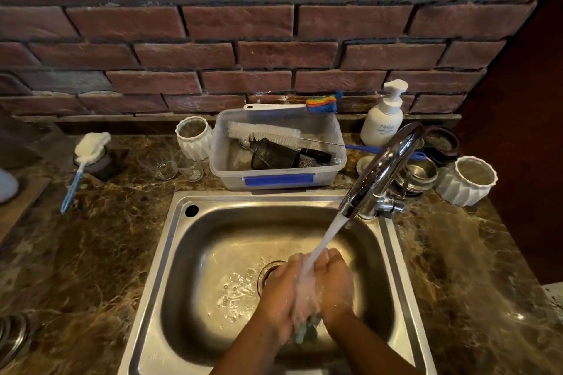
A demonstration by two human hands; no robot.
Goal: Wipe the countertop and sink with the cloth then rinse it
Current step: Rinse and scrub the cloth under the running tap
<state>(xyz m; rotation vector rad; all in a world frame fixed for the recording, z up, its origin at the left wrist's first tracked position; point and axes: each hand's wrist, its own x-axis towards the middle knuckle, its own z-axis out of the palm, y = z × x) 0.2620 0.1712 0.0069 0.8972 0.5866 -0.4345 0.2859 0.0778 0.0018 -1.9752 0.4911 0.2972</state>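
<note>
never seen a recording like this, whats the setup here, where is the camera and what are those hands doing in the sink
There is no machine here: a person works with bare hands. The one picture comes from a wide-angle camera worn on their head, looking down. The left hand and right hand are clasped round a cloth, whose greenish end pokes out below them. Water runs over it from the faucet into the steel sink. On the marble-patterned countertop behind stand a clear plastic tub with a bottle brush lying across it, a pump bottle, drinking glasses and white ribbed cups.
</note>
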